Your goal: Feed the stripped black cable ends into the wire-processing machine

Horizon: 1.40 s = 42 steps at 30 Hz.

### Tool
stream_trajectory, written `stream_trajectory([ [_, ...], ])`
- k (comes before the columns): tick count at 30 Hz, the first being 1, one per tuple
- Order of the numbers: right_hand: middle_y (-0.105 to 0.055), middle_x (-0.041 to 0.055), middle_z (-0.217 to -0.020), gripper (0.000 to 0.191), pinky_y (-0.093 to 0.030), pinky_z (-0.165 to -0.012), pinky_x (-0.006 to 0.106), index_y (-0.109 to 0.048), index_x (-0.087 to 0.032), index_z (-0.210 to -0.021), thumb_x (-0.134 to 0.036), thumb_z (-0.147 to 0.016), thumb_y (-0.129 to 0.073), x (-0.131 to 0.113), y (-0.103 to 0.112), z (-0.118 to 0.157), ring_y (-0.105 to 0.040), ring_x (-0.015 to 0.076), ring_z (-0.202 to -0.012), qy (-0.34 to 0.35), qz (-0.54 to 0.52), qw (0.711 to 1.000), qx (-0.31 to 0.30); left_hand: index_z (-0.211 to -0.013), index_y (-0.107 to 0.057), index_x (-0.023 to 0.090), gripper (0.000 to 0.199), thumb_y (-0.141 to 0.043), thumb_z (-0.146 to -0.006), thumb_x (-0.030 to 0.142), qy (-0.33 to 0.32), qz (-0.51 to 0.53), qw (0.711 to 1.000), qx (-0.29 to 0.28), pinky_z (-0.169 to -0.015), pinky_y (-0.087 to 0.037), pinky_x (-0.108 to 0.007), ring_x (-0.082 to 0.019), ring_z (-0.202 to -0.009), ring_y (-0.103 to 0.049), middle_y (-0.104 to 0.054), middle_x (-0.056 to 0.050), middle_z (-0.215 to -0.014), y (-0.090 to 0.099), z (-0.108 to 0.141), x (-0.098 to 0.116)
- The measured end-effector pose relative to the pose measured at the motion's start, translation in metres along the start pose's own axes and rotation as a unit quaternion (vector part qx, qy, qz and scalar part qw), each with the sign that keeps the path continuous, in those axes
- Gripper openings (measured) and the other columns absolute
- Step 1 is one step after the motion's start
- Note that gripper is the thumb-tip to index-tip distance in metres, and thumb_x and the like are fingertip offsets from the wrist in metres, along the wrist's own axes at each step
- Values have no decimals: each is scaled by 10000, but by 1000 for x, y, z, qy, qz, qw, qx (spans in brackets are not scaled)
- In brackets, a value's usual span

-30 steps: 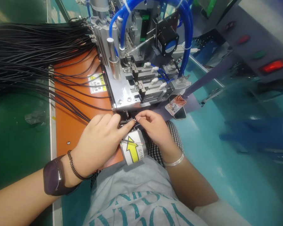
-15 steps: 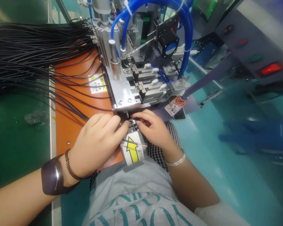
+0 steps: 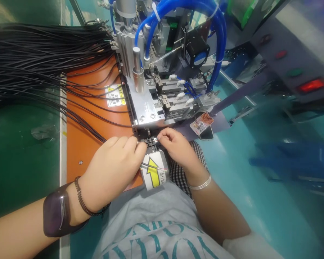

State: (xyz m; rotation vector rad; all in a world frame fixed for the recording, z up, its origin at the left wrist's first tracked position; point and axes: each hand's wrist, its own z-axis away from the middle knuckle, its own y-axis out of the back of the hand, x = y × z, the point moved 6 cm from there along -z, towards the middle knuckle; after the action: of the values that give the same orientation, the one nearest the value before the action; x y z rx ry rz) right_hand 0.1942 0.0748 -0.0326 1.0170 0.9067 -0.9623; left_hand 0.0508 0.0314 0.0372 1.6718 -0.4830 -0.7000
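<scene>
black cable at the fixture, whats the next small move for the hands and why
Probably ease the cable end forward into the black fixture. The left hand pinches it just short of the slot, its thin coloured wires lie over the arrow label, and the right hand fingertips steady a small piece there.

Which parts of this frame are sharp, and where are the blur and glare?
Head view: both hands, left hand and right hand, and the black cables are sharp; the blue object at right is smeared; the red lamp blooms; edges bow from lens distortion.

A bundle of black cables (image 3: 37, 61) lies left of the silver metal machine (image 3: 162, 72), trailing over the orange flat board (image 3: 81, 136). A yellow-arrow curved label (image 3: 154, 173) sits in front of the machine, between both hands.
</scene>
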Motion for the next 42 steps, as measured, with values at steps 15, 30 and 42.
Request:
stream_trajectory([
  [15,-506,-45,-712,195,-375,-649,264,-487,-215,-737,-331,-892,-467,4,-8,0,-492,148,-702,4,-15,999,-36,-1061,-591,84,257,-431,-864,43,-11,-7,999,-40,-677,-491,-397,-264,-806,-532,-590,-125,-906,-6,14,-1],
  [30,-532,-25,-717,193,-403,-630,275,-566,-218,-895,-390,-951,-499,1,15,27,-536,162,-686,63,72,991,93,-1240,-557,11,434,-422,-827,35,-12,-45,999,9,-737,-461,-466,-345,-905,-573,-633,-182,-967,0,25,7],
  [42,-697,51,-947,224,-511,-773,368,-616,-240,-1119,-143,-964,-486,-52,-27,86,-591,202,-856,424,224,877,-19,-756,-581,174,208,-474,-774,-4,44,50,998,-23,-614,-426,-376,-235,-638,-534,-580,-54,-696,4,16,-3],
])
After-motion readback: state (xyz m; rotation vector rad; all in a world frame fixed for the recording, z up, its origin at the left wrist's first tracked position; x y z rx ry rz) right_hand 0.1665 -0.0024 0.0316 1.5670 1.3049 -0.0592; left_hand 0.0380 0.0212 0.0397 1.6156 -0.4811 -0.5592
